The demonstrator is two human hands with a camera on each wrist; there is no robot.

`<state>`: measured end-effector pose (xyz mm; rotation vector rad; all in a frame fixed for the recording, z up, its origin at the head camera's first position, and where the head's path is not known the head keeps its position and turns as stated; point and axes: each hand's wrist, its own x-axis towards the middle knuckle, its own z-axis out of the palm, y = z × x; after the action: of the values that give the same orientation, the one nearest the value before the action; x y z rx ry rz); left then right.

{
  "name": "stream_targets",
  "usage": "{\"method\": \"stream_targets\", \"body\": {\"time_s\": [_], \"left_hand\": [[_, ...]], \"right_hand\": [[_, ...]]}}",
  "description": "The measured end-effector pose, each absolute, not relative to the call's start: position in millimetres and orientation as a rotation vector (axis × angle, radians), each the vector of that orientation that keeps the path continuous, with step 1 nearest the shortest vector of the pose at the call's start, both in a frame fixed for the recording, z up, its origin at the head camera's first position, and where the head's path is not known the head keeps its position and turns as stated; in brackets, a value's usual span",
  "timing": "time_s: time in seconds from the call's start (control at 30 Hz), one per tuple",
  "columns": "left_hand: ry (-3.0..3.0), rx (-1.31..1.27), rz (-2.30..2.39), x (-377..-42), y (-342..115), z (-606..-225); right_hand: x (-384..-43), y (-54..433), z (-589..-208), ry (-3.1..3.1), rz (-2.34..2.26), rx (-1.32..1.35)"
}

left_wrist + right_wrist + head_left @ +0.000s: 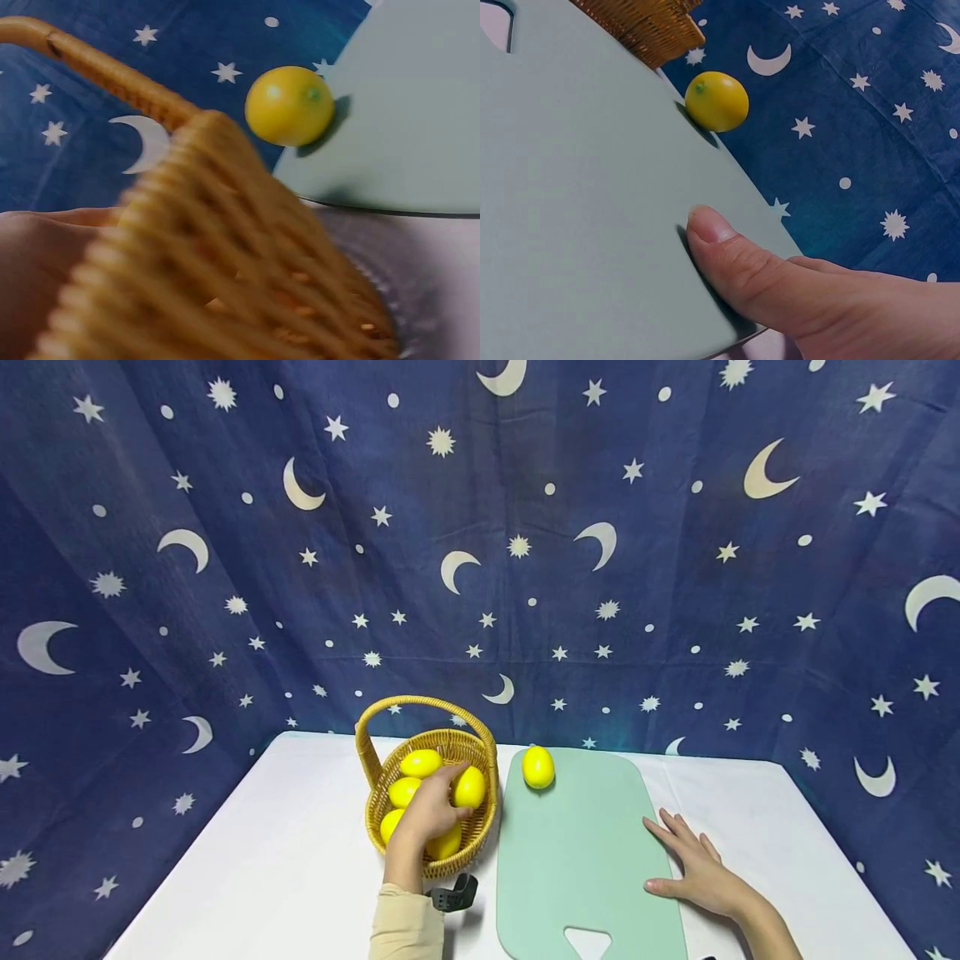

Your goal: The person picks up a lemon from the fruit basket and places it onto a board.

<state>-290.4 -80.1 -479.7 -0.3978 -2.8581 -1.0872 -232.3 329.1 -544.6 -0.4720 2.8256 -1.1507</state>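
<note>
Lemon [470,787], yellow, oval, pinched by the left hand [430,808] in a golden wicker basket [457,745], lower centre; right hand [699,874] spreads empty, lower right!

White desk with a basket and a green board on it.
The desk [247,868] has a plain, pale top with rounded far corners, and it looks narrower at its far edge than towards the near side. Directly on it, left of the middle and towards the far edge, stands a yellow-brown woven basket [482,833], upright, its tall arched handle [429,700] raised. Just to the right of it a pale green board [577,852] lies flat, long from far to near, with rounded corners and a cut-out opening [589,942] at its near end.
</note>
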Motion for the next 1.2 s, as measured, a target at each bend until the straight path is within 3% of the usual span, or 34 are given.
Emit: {"method": "stream_targets", "body": {"time_s": [0.4,0.63,0.93,1.2], "left_hand": [[-2.625,-0.407,-0.958,-239.1,-71.1,-427.3],[-2.346,-0.541,-1.261,-214.6,-46.8,-412.8],[-2.209,-0.616,-1.722,-222.4,8.0,-460.1],[-2.261,-0.54,-1.724,-235.3,27.5,-520.2]], "right_hand": [[-233.2,325.4,-545.2,2.839,-1.156,-0.494],[-232.6,326.7,-542.3,2.832,-1.147,-0.482],[-231.5,332.5,-545.6,2.816,-1.155,-0.471],[-233.4,330.9,-546.2,2.82,-1.161,-0.487]]}}
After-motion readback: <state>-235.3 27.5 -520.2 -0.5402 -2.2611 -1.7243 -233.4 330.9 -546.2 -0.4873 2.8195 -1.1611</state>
